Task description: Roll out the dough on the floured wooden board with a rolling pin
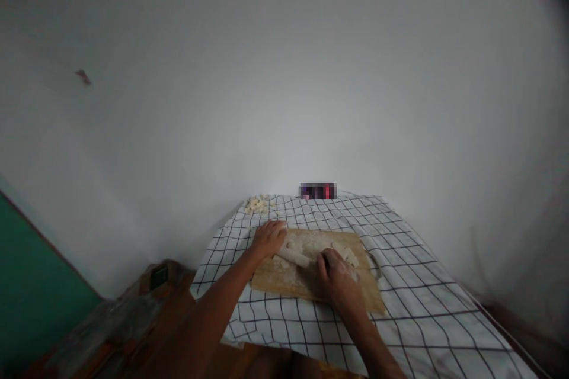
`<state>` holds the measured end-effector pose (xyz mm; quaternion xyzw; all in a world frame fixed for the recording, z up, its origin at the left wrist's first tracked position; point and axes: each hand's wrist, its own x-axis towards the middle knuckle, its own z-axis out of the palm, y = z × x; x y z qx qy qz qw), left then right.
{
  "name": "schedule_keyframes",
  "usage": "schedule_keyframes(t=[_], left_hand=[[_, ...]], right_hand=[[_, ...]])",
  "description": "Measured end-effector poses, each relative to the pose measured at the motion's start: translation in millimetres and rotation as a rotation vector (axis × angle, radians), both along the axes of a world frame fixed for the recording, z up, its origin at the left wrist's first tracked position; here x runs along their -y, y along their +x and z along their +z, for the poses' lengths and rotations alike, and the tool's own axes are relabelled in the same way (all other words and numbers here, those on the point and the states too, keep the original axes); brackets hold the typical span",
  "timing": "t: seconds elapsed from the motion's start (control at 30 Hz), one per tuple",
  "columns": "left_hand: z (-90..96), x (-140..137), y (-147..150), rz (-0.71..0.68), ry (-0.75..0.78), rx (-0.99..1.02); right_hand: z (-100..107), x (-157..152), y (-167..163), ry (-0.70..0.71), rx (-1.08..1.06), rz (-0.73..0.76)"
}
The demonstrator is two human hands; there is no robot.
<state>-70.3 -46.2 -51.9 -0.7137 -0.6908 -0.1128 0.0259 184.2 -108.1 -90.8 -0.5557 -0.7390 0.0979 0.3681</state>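
A pale, flour-dusted rolling pin (296, 257) lies slantwise over a wooden board (278, 281). My left hand (269, 238) is at its far left end, fingers curved over it and partly hidden from this angle. At the near right end, my right hand (340, 278) is wrapped round the pin, covering that end. A small lump of dough (290, 244) sits just beyond the pin. Thin, floury dough pieces (349, 255) lie on the board behind my right hand. Flour coats much of the board.
A white checked cloth (413, 293) covers the table. At its back left corner is a pile of pale dough pieces (258, 205). A blurred-out dark object (318, 190) stands by the white wall (311, 100). A boxy item (159, 276) is at the lower left.
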Motion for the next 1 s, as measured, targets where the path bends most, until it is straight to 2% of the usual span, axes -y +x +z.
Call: schedule_keyframes(t=[0.1,0.2,0.37,0.47,0.6,0.73,0.8,1.0], left_hand=[[5.5,-23,11,0.021,-0.035,0.049],[12.0,-46,22,0.014,-0.063,0.08],[16.8,-78,35,0.039,-0.006,0.112],[16.4,-93,42,0.083,0.018,0.093],[17.5,-102,50,0.048,0.025,0.101],[17.7,-95,48,0.011,0.005,0.099],[16.6,-85,41,-0.002,-0.01,0.084],[13.7,-26,14,0.028,-0.048,0.012]], right_hand=[[-8,-8,2,0.037,0.01,0.005],[-10,-10,0,0.061,0.004,-0.057],[-8,-11,-6,0.051,-0.002,-0.17],[-9,-15,-6,0.05,-0.018,-0.202],[-13,-22,-1,0.064,0.02,-0.192],[-9,-21,1,0.105,0.063,-0.167],[-3,-17,-2,0.07,0.064,-0.178],[19,2,-8,-0.102,0.093,-0.099]])
